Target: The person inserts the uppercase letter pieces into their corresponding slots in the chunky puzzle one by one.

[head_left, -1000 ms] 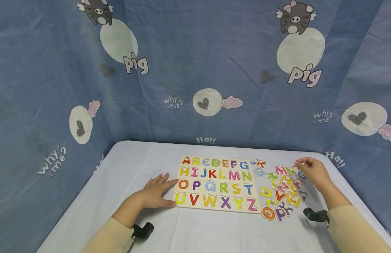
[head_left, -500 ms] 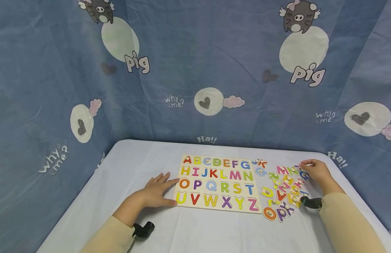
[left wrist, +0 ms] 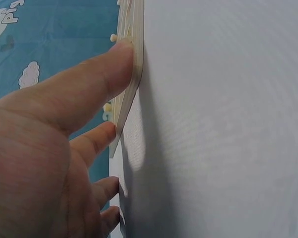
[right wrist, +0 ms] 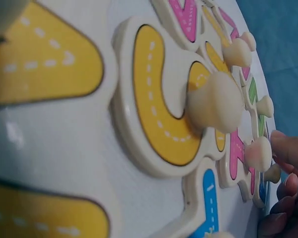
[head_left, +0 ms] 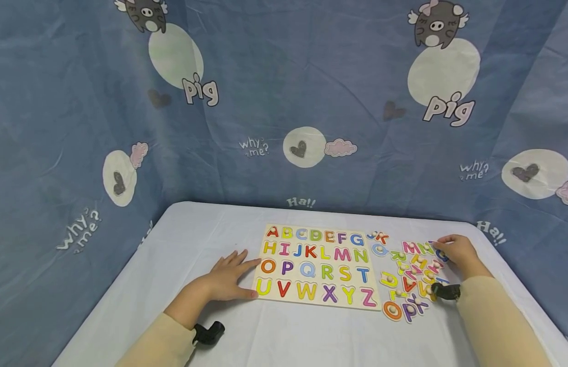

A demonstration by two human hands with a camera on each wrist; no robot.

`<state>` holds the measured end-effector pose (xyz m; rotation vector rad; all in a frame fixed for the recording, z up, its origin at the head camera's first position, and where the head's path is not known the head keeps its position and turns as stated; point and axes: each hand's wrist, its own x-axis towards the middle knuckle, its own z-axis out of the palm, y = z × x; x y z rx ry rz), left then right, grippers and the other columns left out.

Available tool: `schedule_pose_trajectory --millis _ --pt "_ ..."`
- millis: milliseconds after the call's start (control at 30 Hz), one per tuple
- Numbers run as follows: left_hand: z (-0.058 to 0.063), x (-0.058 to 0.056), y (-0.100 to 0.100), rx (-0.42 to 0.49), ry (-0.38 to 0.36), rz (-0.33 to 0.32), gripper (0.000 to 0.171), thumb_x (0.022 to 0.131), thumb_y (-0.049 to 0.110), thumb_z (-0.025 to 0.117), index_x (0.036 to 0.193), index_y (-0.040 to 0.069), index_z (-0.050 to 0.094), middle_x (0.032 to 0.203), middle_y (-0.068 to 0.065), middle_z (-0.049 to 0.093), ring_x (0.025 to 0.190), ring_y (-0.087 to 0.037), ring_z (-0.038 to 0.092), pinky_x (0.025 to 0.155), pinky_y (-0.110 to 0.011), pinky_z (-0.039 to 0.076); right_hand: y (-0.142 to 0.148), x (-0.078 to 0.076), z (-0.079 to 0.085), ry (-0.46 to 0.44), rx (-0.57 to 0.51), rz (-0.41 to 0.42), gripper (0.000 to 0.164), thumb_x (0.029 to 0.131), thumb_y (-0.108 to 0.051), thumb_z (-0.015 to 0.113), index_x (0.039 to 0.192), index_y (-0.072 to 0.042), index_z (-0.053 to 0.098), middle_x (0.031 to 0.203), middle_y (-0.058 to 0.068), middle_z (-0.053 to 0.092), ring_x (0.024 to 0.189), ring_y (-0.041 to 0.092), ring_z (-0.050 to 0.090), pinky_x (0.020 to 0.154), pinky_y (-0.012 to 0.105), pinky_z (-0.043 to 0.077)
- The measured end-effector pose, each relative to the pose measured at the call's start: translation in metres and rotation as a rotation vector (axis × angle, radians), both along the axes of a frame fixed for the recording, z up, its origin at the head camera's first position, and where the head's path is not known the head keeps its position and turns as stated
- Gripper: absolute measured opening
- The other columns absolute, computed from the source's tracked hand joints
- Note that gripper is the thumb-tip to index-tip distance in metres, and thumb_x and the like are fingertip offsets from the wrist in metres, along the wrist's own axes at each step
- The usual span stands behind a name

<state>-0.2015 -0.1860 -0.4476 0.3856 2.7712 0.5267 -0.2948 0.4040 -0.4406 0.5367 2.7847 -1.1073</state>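
A wooden alphabet puzzle board (head_left: 295, 279) lies flat, with knobs showing on several top-row letters. My left hand (head_left: 226, 279) is spread at its left side; thumb and index finger touch the board's edge (left wrist: 138, 29). My right hand (head_left: 458, 253) is at the far right of the loose letter pieces, its fingertips at a small purple piece (head_left: 432, 243) beside a blue G (head_left: 442, 256). In the right wrist view its fingers (right wrist: 290, 151) are bent, partly cut off by the frame. Whether they pinch a knob is hidden.
Loose knobbed letters lie crowded right of the board, among them an orange O (head_left: 392, 310), a red V (head_left: 409, 284) and a light-blue Q (head_left: 380, 248). A yellow letter (right wrist: 148, 94) fills the right wrist view's middle. A printed blue curtain (head_left: 247, 178) hangs behind the white table.
My right hand has moved slightly and lowered its fingertips to the small purple piece; the right forearm has swung left. My left hand keeps its place at the board.
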Motion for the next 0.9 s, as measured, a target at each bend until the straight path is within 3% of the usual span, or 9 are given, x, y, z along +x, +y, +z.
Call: schedule_pose_trajectory --millis 267,600,900 --pt "0.000 0.001 0.001 0.005 0.004 0.002 0.090 0.076 0.058 0.078 0.152 0.024 0.045 0.164 -0.018 0.023 0.151 -0.042 0.012 0.119 -0.063 0.009 -0.001 -0.001 0.002 -0.014 0.026 0.009 0.032 0.097 -0.022 0.062 0.104 0.009 0.058 0.091 0.017 0.055 0.087 0.030 0.049 0.072 0.038 0.041" --pt "0.000 0.001 0.000 0.009 0.006 0.000 0.091 0.076 0.058 0.078 0.152 0.023 0.045 0.164 -0.019 0.023 0.151 -0.042 0.012 0.119 -0.063 0.009 0.006 -0.003 0.005 -0.058 0.000 0.027 0.031 0.100 -0.022 0.058 0.107 0.008 0.059 0.091 0.015 0.055 0.088 0.029 0.050 0.073 0.038 0.042" --pt "0.002 0.002 -0.001 0.018 0.006 -0.006 0.091 0.076 0.059 0.077 0.153 0.022 0.044 0.164 -0.019 0.022 0.151 -0.043 0.012 0.119 -0.064 0.008 0.004 0.004 0.019 0.027 0.042 0.094 0.038 0.101 -0.029 0.058 0.112 0.008 0.057 0.101 0.019 0.054 0.095 0.033 0.049 0.078 0.042 0.043"
